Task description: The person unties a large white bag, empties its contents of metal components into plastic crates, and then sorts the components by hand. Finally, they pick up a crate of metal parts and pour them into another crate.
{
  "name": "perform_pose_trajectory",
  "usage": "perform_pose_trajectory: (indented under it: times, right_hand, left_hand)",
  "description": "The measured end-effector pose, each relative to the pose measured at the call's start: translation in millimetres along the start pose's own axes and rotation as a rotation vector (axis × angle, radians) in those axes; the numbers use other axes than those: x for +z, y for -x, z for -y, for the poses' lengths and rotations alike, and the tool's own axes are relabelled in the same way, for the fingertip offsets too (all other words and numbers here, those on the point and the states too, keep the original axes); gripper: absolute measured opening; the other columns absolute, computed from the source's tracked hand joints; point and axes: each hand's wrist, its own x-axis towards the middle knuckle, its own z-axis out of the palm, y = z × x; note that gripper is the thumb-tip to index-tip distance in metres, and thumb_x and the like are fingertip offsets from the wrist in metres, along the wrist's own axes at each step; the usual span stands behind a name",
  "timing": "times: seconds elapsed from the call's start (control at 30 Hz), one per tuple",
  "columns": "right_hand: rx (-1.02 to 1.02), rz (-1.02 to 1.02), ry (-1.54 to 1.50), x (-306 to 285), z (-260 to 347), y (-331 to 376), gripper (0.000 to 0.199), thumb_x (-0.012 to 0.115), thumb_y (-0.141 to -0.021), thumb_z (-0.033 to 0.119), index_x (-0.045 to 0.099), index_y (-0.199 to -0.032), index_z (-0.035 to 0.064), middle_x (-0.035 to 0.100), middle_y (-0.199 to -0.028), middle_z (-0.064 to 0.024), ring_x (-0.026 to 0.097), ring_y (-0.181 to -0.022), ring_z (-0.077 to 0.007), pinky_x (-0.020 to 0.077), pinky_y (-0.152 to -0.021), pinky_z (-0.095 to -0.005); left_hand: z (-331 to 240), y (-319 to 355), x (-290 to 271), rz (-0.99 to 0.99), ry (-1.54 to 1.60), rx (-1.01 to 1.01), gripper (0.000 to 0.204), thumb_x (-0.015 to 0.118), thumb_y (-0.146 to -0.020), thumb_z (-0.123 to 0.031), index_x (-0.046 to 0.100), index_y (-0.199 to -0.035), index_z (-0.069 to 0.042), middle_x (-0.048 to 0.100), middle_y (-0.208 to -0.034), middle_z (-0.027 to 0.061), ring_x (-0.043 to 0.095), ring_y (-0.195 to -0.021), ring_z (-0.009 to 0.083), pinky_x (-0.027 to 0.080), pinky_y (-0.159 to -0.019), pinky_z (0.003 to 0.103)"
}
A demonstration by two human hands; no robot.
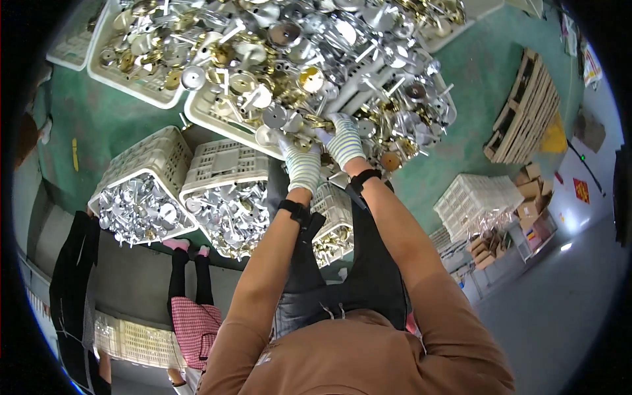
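A heap of silver and gold metal parts point(283, 72), mostly discs with short rods, overflows a white plastic crate point(217, 118) in front of me. My left hand point(303, 168), in a striped knit glove, is at the heap's near edge, its fingers closed around a metal disc part point(303, 143). Just right of it and slightly farther in, my right hand point(344, 141) wears a matching glove. Its fingers are bent in among the parts, which partly hide them, and what they hold cannot be made out. Black straps circle both wrists.
Tilted white crates point(148, 155) of silver parts stand near left, and another crate point(332, 217) is by my legs. A wooden pallet point(525, 112) leans at the right, above stacked white crates point(475, 201) and cardboard boxes point(532, 197). Other people point(194, 322) are at the lower left.
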Motion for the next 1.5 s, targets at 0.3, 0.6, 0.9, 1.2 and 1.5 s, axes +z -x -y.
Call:
perform_pose_trajectory:
  times: [0.3, 0.6, 0.9, 1.2, 1.5]
  right_hand:
    - [-0.083, -0.007, -0.01, -86, -66, 45, 0.037, 0.072, -0.079, 0.021, 0.061, -0.11, 0.003, 0.063, -0.111, -0.0213, 0.06, -0.105, -0.0376, 0.0493, -0.09, -0.0426]
    - [0.054, 0.003, -0.529, -243, -137, -31, 0.078, 0.079, -0.074, 0.041, 0.05, -0.137, 0.0064, 0.055, -0.134, -0.0199, 0.048, -0.129, -0.0336, 0.0375, -0.109, -0.0398]
    - [-0.179, -0.238, 0.111, -180, -164, -110, 0.065, 0.071, -0.079, 0.04, 0.047, -0.136, 0.0186, 0.043, -0.14, -0.0203, 0.044, -0.129, -0.0411, 0.0382, -0.107, -0.0512]
    - [-0.593, 0.34, 0.4, -195, -156, 35, 0.035, 0.061, -0.087, 0.026, 0.065, -0.119, 0.0144, 0.054, -0.137, -0.0068, 0.058, -0.115, -0.0344, 0.0453, -0.1, -0.0428]
    - [-0.376, 0.408, 0.083, -331, -243, 105, 0.028, 0.059, -0.092, 0.02, 0.065, -0.115, 0.0062, 0.068, -0.113, -0.015, 0.064, -0.104, -0.0298, 0.0495, -0.09, -0.0359]
  left_hand:
    - [1, 86, 75, 0.474, 0.006, 0.094, 0.058, 0.055, -0.088, -0.008, 0.037, -0.143, 0.0, 0.06, -0.118, 0.0246, 0.062, -0.103, 0.0327, 0.049, -0.089, 0.035]
    - [-7, 54, 33, -0.076, 0.025, 0.322, 0.047, 0.056, -0.081, 0.007, 0.056, -0.128, 0.0, 0.062, -0.12, 0.0175, 0.059, -0.106, 0.0278, 0.048, -0.095, 0.035]
    - [-16, 87, 116, 0.355, -0.592, 0.528, 0.08, 0.073, -0.068, -0.011, 0.041, -0.142, -0.008, 0.026, -0.151, 0.0299, 0.033, -0.134, 0.0488, 0.033, -0.11, 0.049]
    - [-5, 175, 107, 0.543, -0.568, 0.36, 0.038, 0.059, -0.089, -0.008, 0.06, -0.127, -0.005, 0.063, -0.122, 0.0189, 0.059, -0.115, 0.0325, 0.046, -0.098, 0.037]
    - [55, 286, 10, -0.056, -0.448, 0.072, 0.029, 0.057, -0.09, -0.01, 0.066, -0.117, -0.005, 0.069, -0.109, 0.0183, 0.066, -0.101, 0.0258, 0.05, -0.089, 0.033]
